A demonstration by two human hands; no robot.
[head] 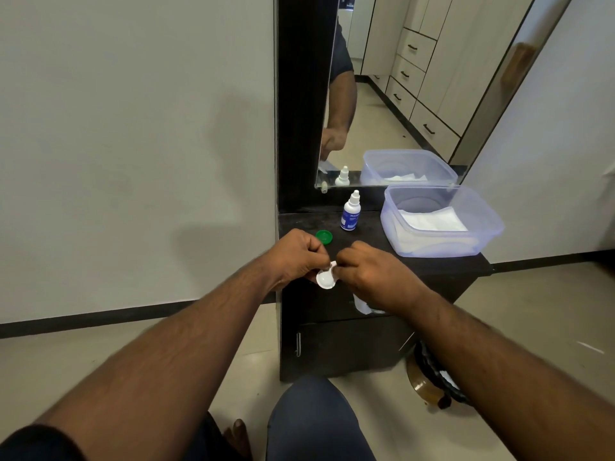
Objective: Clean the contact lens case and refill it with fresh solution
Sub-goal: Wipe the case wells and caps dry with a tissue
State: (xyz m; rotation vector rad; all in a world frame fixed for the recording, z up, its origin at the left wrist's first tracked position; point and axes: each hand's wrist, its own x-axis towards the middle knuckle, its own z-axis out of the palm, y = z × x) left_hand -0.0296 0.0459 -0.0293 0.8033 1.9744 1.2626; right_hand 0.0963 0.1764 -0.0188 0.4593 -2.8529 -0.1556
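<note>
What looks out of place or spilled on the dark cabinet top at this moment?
No spill shows. The green cap lies apart on the dark cabinet top, off the white lens case that the left hand and right hand hold. That fits cleaning. The solution bottle stands upright; the plastic container holds white tissues.

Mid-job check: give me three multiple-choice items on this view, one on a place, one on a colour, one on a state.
1. Where is the solution bottle?
A. in the tub
B. on the cabinet top, left of the tub
C. on the floor

2. What colour is the loose cap?
A. green
B. red
C. blue

3. What is the lens case doing?
A. lying on the cabinet
B. sitting in the tub
C. held between both hands

Answers: 1 B, it stands beside the plastic tub. 2 A, plainly green. 3 C, left hand and right hand pinch it.
</note>
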